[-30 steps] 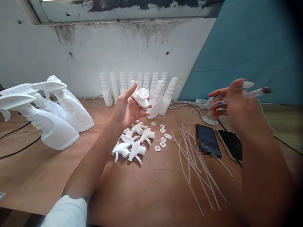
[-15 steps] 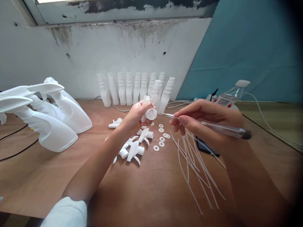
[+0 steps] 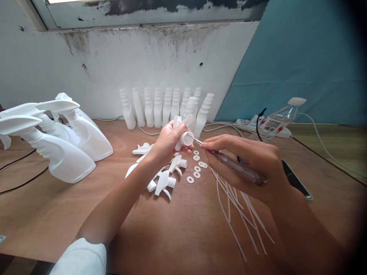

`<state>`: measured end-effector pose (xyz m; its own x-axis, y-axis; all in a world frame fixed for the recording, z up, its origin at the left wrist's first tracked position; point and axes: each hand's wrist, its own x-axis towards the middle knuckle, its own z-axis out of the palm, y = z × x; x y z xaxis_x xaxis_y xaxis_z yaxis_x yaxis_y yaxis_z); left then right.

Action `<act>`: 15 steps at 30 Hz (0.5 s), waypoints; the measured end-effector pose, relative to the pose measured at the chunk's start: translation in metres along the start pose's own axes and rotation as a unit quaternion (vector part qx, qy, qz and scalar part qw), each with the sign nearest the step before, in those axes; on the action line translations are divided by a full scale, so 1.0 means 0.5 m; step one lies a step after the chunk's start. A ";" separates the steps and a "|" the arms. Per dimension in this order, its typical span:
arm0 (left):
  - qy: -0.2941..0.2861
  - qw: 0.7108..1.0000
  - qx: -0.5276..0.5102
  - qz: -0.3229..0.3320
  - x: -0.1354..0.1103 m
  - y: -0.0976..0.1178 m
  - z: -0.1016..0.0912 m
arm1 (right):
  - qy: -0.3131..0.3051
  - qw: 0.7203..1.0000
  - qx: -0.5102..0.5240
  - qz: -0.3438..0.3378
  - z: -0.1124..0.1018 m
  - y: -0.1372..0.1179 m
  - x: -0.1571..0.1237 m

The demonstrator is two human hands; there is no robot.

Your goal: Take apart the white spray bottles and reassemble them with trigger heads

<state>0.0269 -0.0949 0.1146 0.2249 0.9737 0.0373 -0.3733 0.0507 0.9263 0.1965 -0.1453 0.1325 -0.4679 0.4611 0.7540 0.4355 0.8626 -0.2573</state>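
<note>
White bottles in a row beyond the left hand, open necks up; opaque, contents can't be seen. Big white spray bottles well left of the left hand, spray tops fitted, insides hidden too. Clear plastic bottle, white cap on, beyond and to the right of the right hand; can't tell what it holds.

Left hand is closed around a spray head, thumb and fingers gripping the body. The spray head sits at the fingertips, its round cap turned toward the right hand, trigger pointing up. Right hand is closed in a pen-like pinch on a pick, clear handle, thin metal tip. Tip is right at the cap's mouth; whether it touches or goes inside is too small to tell.

Loose spray heads lie below the left hand and forearm, some partly covered. White washers are between the hands, just below the held piece. Thin white tubes fan out under the right hand, toward the person. Phone by the right wrist, partly hidden.

Surface is a brown wooden table. Beyond both hands: stained white wall, blue cloth over on the right.
</note>
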 end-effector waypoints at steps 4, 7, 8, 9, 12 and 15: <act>0.021 1.000 -0.006 0.010 -0.002 -0.008 0.006 | 0.035 0.999 -0.025 0.017 0.013 -0.012 -0.003; 0.024 1.000 -0.013 -0.001 -0.004 -0.008 0.008 | 0.030 0.998 0.002 0.057 0.017 -0.007 -0.002; 0.024 1.000 -0.015 -0.002 -0.004 -0.007 0.008 | 0.026 0.998 0.014 0.048 0.016 -0.003 -0.001; 0.025 1.000 -0.017 -0.003 -0.004 -0.006 0.008 | 0.021 0.999 0.023 0.028 0.015 0.002 0.000; 0.030 0.999 -0.023 0.001 -0.006 -0.006 0.012 | 0.008 0.999 0.019 -0.033 0.014 0.013 0.003; 0.043 0.999 -0.017 0.028 -0.010 -0.013 0.021 | 0.009 0.999 -0.012 -0.035 0.016 0.007 0.005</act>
<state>0.0375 -0.1024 0.1124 0.1242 0.9907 0.0551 -0.4139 0.0013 0.9103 0.1907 -0.1392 0.1285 -0.4837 0.3955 0.7808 0.4209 0.8873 -0.1886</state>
